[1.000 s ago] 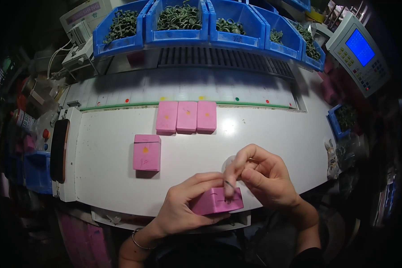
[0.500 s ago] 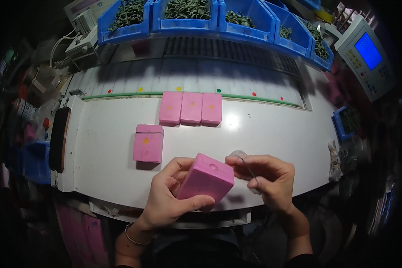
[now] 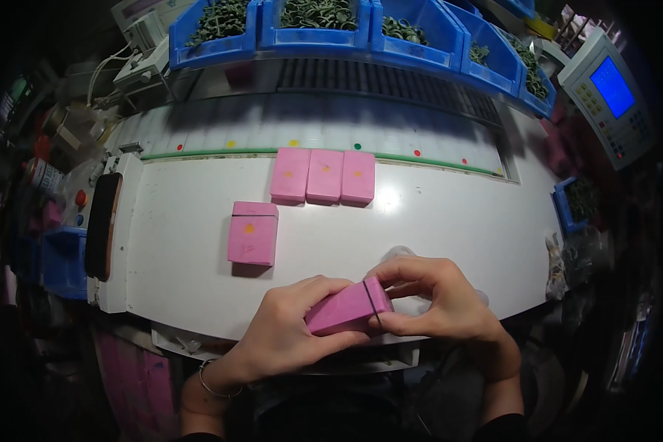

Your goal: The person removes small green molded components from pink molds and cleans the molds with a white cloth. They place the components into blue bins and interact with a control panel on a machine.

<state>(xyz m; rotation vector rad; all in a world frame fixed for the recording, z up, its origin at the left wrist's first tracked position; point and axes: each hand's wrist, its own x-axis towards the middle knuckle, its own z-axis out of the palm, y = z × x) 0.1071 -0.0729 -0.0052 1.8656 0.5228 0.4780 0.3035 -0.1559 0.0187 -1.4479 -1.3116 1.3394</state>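
Note:
My left hand (image 3: 287, 324) is closed around a pink box (image 3: 339, 308), tilted above the near edge of the white table (image 3: 191, 287). Across the box's right end runs a dark rubber band (image 3: 373, 296). My right hand (image 3: 449, 302) pinches the band at that end, thumb below and fingers above; the fingertips behind the box are partly hidden. A second pink box (image 3: 253, 237), with a dark band near its top and a yellow mark, lies to the left. Three more pink boxes (image 3: 324, 177) lie side by side farther back, each with a yellow mark.
Blue bins (image 3: 313, 37) of greenish rubber bands line the back above a roller strip (image 3: 390, 85). A panel with a blue screen (image 3: 611, 87) stands at the right. Some clear, whitish object (image 3: 400, 253) sits behind my right hand. A black pad (image 3: 104, 228) edges the table's left side.
My right hand has moved in from the right with the rubber band, which now lies across the end of the held box. The box has been turned and lowered toward horizontal.

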